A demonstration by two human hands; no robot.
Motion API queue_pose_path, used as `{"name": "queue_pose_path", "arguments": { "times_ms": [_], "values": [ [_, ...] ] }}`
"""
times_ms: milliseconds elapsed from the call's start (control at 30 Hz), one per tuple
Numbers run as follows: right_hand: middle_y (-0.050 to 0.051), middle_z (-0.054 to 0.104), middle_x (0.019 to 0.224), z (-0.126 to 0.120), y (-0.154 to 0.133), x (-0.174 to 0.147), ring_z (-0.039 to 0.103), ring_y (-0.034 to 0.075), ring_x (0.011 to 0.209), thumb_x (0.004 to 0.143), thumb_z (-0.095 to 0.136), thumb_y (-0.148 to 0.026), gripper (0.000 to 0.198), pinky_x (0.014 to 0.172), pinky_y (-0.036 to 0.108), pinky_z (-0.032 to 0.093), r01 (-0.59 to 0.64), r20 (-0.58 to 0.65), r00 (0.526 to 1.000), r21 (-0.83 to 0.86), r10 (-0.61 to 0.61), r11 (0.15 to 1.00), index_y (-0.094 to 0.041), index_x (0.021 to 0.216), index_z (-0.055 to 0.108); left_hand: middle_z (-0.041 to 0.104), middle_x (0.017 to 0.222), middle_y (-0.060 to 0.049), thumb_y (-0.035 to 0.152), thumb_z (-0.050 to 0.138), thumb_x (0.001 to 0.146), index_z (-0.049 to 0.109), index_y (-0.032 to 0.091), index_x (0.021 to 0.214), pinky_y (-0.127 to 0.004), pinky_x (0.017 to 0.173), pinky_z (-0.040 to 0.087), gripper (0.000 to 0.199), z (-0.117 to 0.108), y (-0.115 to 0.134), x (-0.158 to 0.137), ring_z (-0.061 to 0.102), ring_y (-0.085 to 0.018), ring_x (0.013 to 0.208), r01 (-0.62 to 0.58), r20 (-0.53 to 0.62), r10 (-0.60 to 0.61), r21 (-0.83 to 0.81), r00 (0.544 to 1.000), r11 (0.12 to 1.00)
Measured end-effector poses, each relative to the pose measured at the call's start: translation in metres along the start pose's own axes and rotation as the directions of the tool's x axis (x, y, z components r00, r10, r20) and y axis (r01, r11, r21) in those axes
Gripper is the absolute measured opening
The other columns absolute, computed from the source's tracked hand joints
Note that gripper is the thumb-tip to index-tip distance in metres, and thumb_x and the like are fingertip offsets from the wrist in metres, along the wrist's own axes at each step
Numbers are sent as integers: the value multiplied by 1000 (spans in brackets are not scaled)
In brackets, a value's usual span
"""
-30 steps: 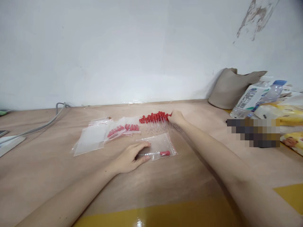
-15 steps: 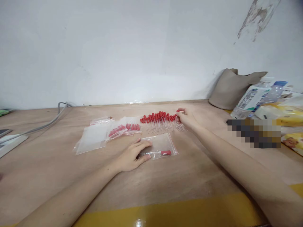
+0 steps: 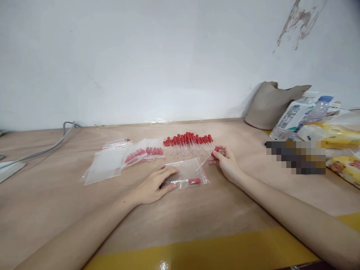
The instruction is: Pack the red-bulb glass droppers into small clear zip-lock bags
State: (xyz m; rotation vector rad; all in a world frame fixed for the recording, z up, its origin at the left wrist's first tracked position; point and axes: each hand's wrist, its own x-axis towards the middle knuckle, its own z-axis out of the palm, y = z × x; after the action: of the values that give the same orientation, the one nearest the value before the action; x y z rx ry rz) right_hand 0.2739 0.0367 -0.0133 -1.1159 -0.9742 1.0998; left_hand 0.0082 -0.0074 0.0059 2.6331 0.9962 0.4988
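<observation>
My left hand (image 3: 154, 184) lies over the left end of a clear zip bag (image 3: 184, 170), thumb and fingers apart. In that bag rests one dropper with a red rubber bulb (image 3: 194, 180). My right hand (image 3: 225, 162) pinches another dropper by its red bulb (image 3: 215, 150), its thin clear tube slanting down-left toward the bag's zip edge. Behind the hands, a row of loose red-bulbed droppers (image 3: 185, 138) lies with tubes pointing toward me. Left of them are filled bags with red bulbs inside (image 3: 137, 154) and a stack of flat clear bags (image 3: 105, 165).
Against the wall at the right stand a grey-brown bag-like container (image 3: 268, 107) and plastic bottles (image 3: 292, 116). Yellow packages (image 3: 332, 133) and a blurred-out dark object (image 3: 295, 157) lie near them. A grey cable (image 3: 53, 146) crosses the left side. Yellow tape (image 3: 197, 247) runs along the table's front edge.
My right hand has drawn a dropper away from the right end of the row, toward me and close to the bag's zip edge. My left hand stays on the bag. The view shifts slightly.
</observation>
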Motion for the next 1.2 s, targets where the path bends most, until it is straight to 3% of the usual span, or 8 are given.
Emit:
{"name": "queue_pose_path", "arguments": {
  "times_ms": [100, 200, 367, 467, 600, 833, 1067, 1200],
  "values": [
    [-2, 57, 72, -3, -2, -9, 59, 10, 61, 64, 66, -28, 32, 64, 27, 51, -99, 164, 981, -23, 102, 995, -22, 85, 43, 51, 126, -6, 32, 45, 90, 38, 23, 128, -46, 103, 29, 40, 0, 0, 0, 47, -23, 116, 5, -6, -5, -5, 1000, 1000],
    [0, 62, 74, -14, -7, -11, 60, 11, 67, 61, 71, -29, 31, 67, 27, 50, -133, 391, 899, -187, 198, 973, -19, 80, 49, 50, 128, -6, 32, 45, 90, 37, 24, 129, -46, 103, 29, 41, 0, 0, -1, 46, -24, 117, 2, -15, -2, -4, 1000, 1000],
    [-1, 60, 67, -28, -8, -4, 52, 7, 57, 58, 74, -33, 30, 54, 21, 42, 97, 579, 797, -409, 175, 907, -15, 77, 60, 50, 127, -6, 32, 46, 89, 38, 24, 129, -46, 102, 32, 42, 1, -2, -1, 47, -24, 115, 9, -13, -9, 0, 1000, 1000],
    [-3, 56, 57, -21, -6, -6, 43, 6, 49, 60, 71, -36, 27, 46, 19, 33, 224, 604, 790, -451, 111, 864, -14, 76, 65, 50, 127, -6, 33, 46, 89, 38, 24, 129, -44, 101, 34, 42, 1, -2, 0, 48, -23, 115, 9, -10, -9, 7, 1000, 1000],
    [-3, 56, 55, -3, -7, -15, 41, 6, 49, 65, 67, -36, 24, 46, 20, 32, 228, 643, 761, -392, 88, 891, -15, 76, 68, 51, 125, -6, 32, 45, 90, 38, 24, 129, -43, 100, 34, 41, 0, -1, 0, 48, -23, 114, -8, -10, 8, 14, 1000, 1000],
    [-4, 56, 52, 8, -3, -19, 47, 7, 49, 53, 75, -31, 24, 50, 21, 37, 34, 515, 844, -331, 150, 943, -15, 66, 62, 52, 122, -5, 31, 45, 90, 43, 23, 119, -37, 94, 40, 31, 1, -1, 0, 49, -21, 111, -22, -17, 22, -37, 1000, 999],
    [0, 64, 66, 2, -6, -18, 54, 9, 58, 65, 66, -35, 23, 57, 23, 41, 107, 624, 763, -379, 169, 919, -15, 75, 61, 51, 123, -7, 33, 46, 89, 45, 22, 110, -38, 91, 40, 24, 1, -1, -1, 49, -23, 111, 15, -15, -16, -60, 1000, 998],
    [2, 65, 72, -4, -8, 1, 56, 11, 63, 67, 64, -32, 21, 61, 24, 43, 137, 468, 878, -443, 98, 886, -15, 80, 62, 50, 125, -7, 33, 47, 88, 44, 21, 96, -38, 90, 41, 15, 2, -1, -2, 48, -22, 111, 36, -22, -38, -97, 999, 995]
  ]
}}
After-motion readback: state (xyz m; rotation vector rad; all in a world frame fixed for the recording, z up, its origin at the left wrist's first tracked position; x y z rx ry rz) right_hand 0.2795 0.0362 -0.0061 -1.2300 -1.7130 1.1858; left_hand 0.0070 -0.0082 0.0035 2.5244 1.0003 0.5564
